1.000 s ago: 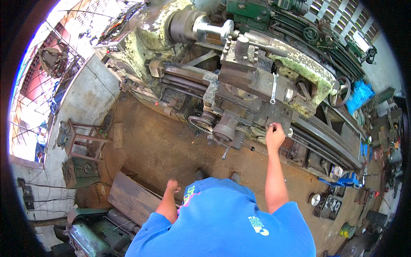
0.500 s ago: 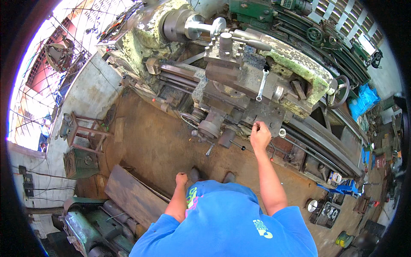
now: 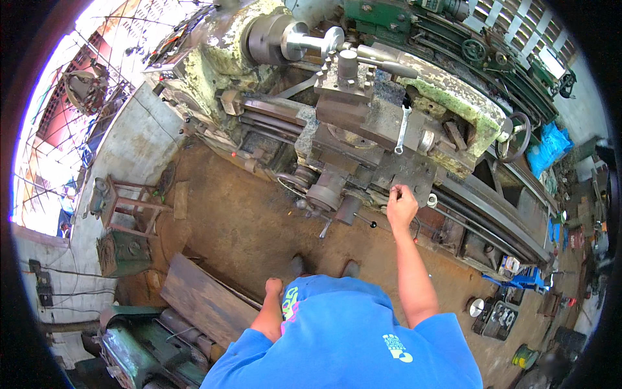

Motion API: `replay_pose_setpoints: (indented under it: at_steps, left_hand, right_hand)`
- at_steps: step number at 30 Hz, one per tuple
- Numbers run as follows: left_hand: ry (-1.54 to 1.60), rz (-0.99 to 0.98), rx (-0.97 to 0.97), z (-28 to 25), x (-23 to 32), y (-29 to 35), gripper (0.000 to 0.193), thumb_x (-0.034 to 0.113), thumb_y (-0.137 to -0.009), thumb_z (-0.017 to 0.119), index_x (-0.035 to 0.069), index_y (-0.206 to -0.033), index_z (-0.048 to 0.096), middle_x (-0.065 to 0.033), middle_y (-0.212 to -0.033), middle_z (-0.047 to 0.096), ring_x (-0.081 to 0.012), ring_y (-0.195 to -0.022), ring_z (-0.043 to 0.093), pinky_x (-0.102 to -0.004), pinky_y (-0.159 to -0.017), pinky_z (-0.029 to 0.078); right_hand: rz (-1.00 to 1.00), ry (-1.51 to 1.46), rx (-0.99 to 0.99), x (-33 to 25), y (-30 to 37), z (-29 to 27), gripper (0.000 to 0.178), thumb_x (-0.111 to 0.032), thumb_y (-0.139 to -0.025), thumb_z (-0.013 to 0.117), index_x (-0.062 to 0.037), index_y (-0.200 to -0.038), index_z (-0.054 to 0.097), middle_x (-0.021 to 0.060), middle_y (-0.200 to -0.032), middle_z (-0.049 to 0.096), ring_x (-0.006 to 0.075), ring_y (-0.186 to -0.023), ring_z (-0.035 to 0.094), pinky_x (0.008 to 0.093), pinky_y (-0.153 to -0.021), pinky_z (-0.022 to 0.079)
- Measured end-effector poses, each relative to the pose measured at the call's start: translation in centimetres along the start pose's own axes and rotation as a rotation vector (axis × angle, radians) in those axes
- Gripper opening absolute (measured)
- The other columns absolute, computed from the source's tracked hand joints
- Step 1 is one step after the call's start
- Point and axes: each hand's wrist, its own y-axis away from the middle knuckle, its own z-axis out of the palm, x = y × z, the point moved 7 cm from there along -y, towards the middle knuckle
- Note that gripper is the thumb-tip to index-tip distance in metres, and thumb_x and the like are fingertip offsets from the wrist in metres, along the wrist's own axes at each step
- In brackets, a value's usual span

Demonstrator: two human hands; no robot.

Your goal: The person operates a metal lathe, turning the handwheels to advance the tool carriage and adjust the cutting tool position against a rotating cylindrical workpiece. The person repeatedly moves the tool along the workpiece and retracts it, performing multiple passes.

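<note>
My right hand (image 3: 402,206) is closed with its fingertips pinched together, at the front edge of the flat plate (image 3: 403,177) on the lathe's carriage. Whatever is between the fingertips is too small to tell. A combination wrench (image 3: 403,129) lies on the carriage beyond this hand. To its left are the carriage handwheel (image 3: 290,184) and a ball-ended lever (image 3: 364,220). My left hand (image 3: 274,285) hangs low beside my body, curled into a fist, away from the machine; nothing shows in it. The tool post (image 3: 346,70) stands near a shiny turned workpiece (image 3: 312,41) in the chuck (image 3: 267,40).
A tailstock handwheel (image 3: 514,138) juts out at the right. Behind stands a green machine (image 3: 382,23). On the left are a wooden stool (image 3: 133,206) and a board (image 3: 204,301) beside another green machine (image 3: 146,347). A tray of parts (image 3: 500,321) lies on the floor at right.
My right hand has shifted slightly right and down, still pinched. The left fist has dropped nearer my body. The carriage, with tool post and wrench, appears slightly further right from the chuck.
</note>
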Motion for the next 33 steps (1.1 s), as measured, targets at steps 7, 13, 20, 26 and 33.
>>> replay_pose_setpoints:
  at_steps: [7,13,20,26,33]
  left_hand:
    - [-0.151,0.104,-0.12,-2.6,3.1,-3.7,0.022,0.008,-0.081,0.053,0.001,-0.096,0.067,-0.0156,-0.071,0.066,-0.0249,-0.054,0.063,-0.0379,-0.047,0.047]
    - [0.208,-0.009,-0.217,-6.6,5.0,-8.7,0.02,0.006,-0.084,0.05,0.001,-0.094,0.066,-0.0116,-0.067,0.06,-0.0213,-0.05,0.056,-0.0343,-0.04,0.04]
    - [0.082,0.018,-0.27,-10.9,5.9,-13.9,0.021,0.007,-0.085,0.055,0.001,-0.104,0.061,-0.0101,-0.076,0.062,-0.0196,-0.054,0.058,-0.0343,-0.041,0.041]
    - [0.111,-0.027,-0.327,-14.7,5.4,-13.9,0.027,0.007,-0.086,0.055,0.001,-0.112,0.057,-0.0095,-0.074,0.06,-0.0204,-0.054,0.058,-0.0339,-0.041,0.04]
    - [0.042,-0.103,-0.308,-16.7,4.1,-13.1,0.022,0.008,-0.089,0.048,0.0,-0.106,0.06,-0.0114,-0.071,0.058,-0.0229,-0.056,0.058,-0.0329,-0.042,0.039]
  right_hand:
    - [0.123,0.106,0.034,1.0,0.4,0.1,0.016,-0.018,-0.085,0.066,-0.0035,-0.09,0.069,0.0167,-0.082,0.07,0.0338,-0.076,0.069,0.042,-0.069,0.052]
    - [0.153,0.237,0.144,0.6,0.9,-0.1,0.016,-0.02,-0.083,0.068,-0.0052,-0.089,0.069,0.0152,-0.079,0.07,0.0337,-0.075,0.069,0.0427,-0.069,0.053]
    - [0.266,0.361,0.176,0.4,1.0,0.1,0.02,-0.024,-0.083,0.069,-0.007,-0.093,0.07,0.0171,-0.084,0.071,0.0363,-0.08,0.069,0.0445,-0.073,0.053]
    - [0.298,0.375,0.187,0.6,1.0,0.2,0.021,-0.026,-0.084,0.067,-0.0077,-0.094,0.071,0.0183,-0.085,0.071,0.0388,-0.082,0.068,0.046,-0.075,0.052]
    - [0.296,0.289,0.226,1.7,1.1,0.2,0.023,-0.027,-0.085,0.068,-0.0059,-0.093,0.07,0.0178,-0.083,0.071,0.0379,-0.08,0.068,0.0437,-0.074,0.052]
